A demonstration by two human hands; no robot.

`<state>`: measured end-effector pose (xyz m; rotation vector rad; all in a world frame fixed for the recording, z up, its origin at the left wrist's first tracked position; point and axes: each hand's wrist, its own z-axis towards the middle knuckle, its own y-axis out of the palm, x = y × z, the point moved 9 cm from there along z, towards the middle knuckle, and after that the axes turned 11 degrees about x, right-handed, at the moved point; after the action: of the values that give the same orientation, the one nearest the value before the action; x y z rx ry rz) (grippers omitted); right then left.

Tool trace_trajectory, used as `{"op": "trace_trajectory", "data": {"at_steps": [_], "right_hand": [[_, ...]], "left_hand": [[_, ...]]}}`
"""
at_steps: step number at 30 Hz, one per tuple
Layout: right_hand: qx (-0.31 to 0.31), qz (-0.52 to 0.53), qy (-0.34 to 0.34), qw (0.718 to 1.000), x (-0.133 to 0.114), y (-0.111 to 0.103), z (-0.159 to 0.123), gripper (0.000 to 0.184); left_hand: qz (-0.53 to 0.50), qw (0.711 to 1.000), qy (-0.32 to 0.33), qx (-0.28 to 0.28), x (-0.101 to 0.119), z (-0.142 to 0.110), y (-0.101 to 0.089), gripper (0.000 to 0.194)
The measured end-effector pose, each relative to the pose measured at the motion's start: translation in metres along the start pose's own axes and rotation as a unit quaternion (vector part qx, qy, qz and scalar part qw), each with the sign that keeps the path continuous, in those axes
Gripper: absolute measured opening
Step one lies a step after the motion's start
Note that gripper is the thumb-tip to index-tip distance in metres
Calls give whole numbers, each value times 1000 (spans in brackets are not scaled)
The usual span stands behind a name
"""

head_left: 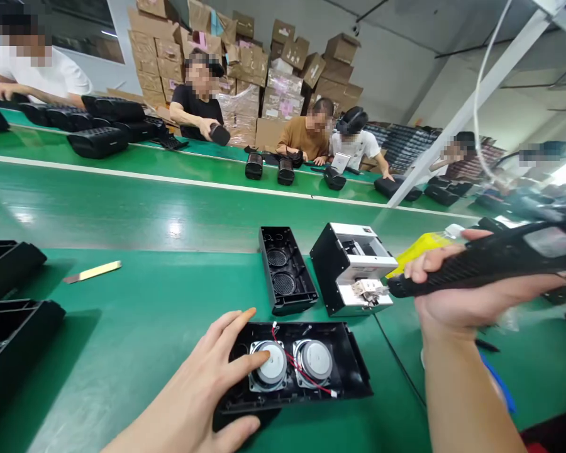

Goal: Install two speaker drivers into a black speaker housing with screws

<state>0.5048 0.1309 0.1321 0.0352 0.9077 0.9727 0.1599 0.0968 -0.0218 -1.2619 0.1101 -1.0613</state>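
My left hand (217,371) rests with spread fingers over the left end of a black speaker housing (349,358). The index fingertip touches the left of two round speaker drivers (270,363). Beside it sits the second driver (315,360), with thin red and black wires (302,368) and white plugs running across both. Wrapped around a black electric screwdriver (453,267), my right hand (457,289) is raised at the right. The tool's tip points left, at the front of a black and white screw feeder (353,270); whether they touch, I cannot tell.
Behind the housing lies another black shell (287,270) with round grilles. A bottle of yellow liquid (422,248) stands behind the screwdriver. Black housings (14,352) line the left, near a yellow strip (94,272). Across the belt (170,195), several people handle black speakers (99,141).
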Motion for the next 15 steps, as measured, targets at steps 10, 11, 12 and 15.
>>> {"op": "trace_trajectory", "data": {"at_steps": [10,11,12,15], "right_hand": [[-15,-41,36,998,10,-7,-17,84],[-24,-43,40,998,9,-7,-16,83],[-35,-39,42,998,6,-8,-16,83],[-48,9,89,995,1,-18,-14,82]], "left_hand": [[-32,999,-21,1,-9,-3,5,62],[-39,999,-25,-2,-9,-2,6,60],[-46,998,-30,-5,-8,-2,6,59],[-67,997,-43,-6,-6,1,6,55]]}}
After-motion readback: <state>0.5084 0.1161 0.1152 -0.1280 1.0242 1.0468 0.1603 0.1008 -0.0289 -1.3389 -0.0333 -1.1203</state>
